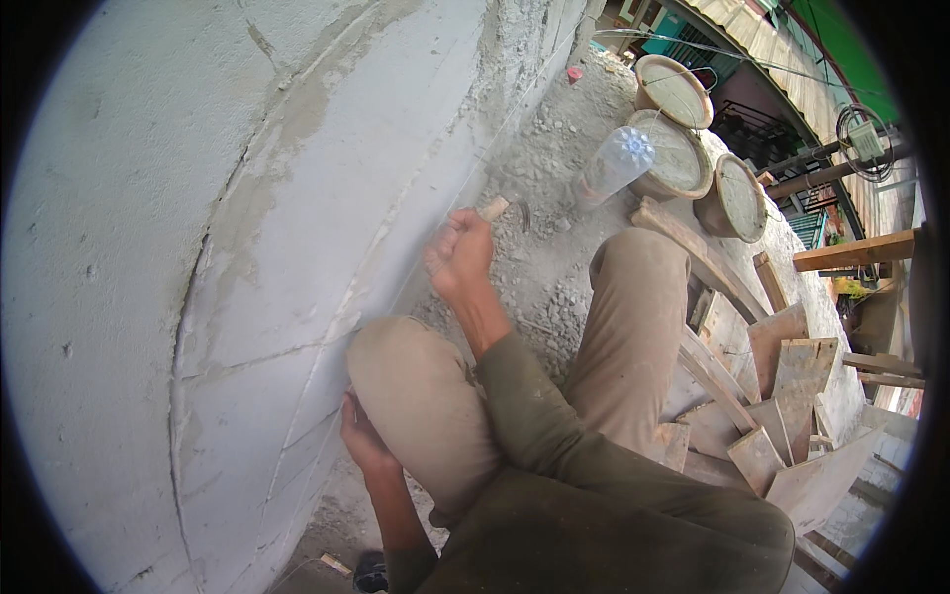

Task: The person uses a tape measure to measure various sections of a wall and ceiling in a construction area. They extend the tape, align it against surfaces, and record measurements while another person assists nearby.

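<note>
My right hand is closed in a fist around the light wooden handle of a hammer. A dark curved metal head shows just beyond the handle, above the rubble. The fist is close to the pale grey wall. Lower down, my left hand is between the wall and my bent left knee. The knee covers most of its fingers, so I cannot tell whether it grips anything. Long grooves and a dark crack run across the wall.
Broken rubble covers the ground. A clear plastic bottle is beside several round buckets of grey material. Wooden boards are piled to my right. Cables and a timber beam are at the far right.
</note>
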The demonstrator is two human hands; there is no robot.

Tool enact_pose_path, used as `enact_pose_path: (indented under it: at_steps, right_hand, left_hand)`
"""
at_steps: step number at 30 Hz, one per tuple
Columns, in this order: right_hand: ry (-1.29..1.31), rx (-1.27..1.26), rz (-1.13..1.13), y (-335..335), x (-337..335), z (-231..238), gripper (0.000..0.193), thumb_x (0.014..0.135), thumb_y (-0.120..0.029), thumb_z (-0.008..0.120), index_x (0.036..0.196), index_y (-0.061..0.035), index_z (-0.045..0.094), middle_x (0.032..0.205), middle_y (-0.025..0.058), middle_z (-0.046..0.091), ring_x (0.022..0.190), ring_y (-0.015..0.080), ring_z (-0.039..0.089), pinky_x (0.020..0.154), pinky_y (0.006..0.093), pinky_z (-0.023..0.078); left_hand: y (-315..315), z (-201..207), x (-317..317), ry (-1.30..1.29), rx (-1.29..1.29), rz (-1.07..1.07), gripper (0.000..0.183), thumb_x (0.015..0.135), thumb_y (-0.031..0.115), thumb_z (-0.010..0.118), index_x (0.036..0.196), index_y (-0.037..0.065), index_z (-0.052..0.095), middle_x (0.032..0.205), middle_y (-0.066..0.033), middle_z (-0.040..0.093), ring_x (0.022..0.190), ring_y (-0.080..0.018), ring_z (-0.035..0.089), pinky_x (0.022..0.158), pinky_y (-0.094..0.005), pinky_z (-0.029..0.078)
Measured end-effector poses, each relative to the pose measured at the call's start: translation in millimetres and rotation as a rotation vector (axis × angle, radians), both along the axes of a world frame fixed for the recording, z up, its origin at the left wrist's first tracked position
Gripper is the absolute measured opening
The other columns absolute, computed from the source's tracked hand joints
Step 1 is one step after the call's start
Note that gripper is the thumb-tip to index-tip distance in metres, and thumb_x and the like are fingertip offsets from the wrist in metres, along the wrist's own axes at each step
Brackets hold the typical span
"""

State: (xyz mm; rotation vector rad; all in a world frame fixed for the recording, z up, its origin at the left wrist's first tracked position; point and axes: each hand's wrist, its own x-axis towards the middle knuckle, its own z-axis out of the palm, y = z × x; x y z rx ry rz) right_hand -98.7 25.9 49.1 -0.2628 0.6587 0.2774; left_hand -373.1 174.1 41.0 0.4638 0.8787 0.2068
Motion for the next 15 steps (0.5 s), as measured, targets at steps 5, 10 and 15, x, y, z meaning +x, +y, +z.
enact_pose_path:
  at_steps: [5, 10, 15]
  right_hand:
    - [0.041, -0.025, -0.043, 4, 1, -3, 0.022, 0.095, -0.018, 0.058, 0.078, -0.0138, 0.044, 0.062, -0.0013, 0.038, 0.050, 0.0144, 0.038, 0.050, 0.0351, 0.036]
    - [0.128, -0.064, -0.054, 11, 3, 22, 0.025, 0.097, -0.017, 0.054, 0.076, -0.0194, 0.041, 0.061, -0.0050, 0.032, 0.049, 0.0117, 0.032, 0.047, 0.0319, 0.028]
    - [0.078, -0.073, -0.148, 11, 6, 14, 0.018, 0.095, -0.018, 0.057, 0.084, -0.0126, 0.044, 0.062, -0.0015, 0.035, 0.051, 0.0145, 0.037, 0.050, 0.0354, 0.034]
  left_hand:
    - [6, -10, -4, 0.053, 0.058, -0.023, 0.042, 0.111, 0.042, 0.051, 0.136, 0.009, 0.061, 0.143, -0.0117, 0.063, 0.135, -0.0323, 0.057, 0.115, -0.0473, 0.044]
    - [4, -8, -3, 0.064, 0.068, -0.018, 0.044, 0.111, 0.042, 0.052, 0.137, 0.008, 0.060, 0.142, -0.0120, 0.063, 0.134, -0.0321, 0.058, 0.115, -0.0469, 0.044]
    - [2, -10, -3, 0.055, 0.052, -0.017, 0.050, 0.110, 0.043, 0.052, 0.144, 0.007, 0.057, 0.148, -0.0128, 0.060, 0.138, -0.0332, 0.056, 0.117, -0.0474, 0.043]
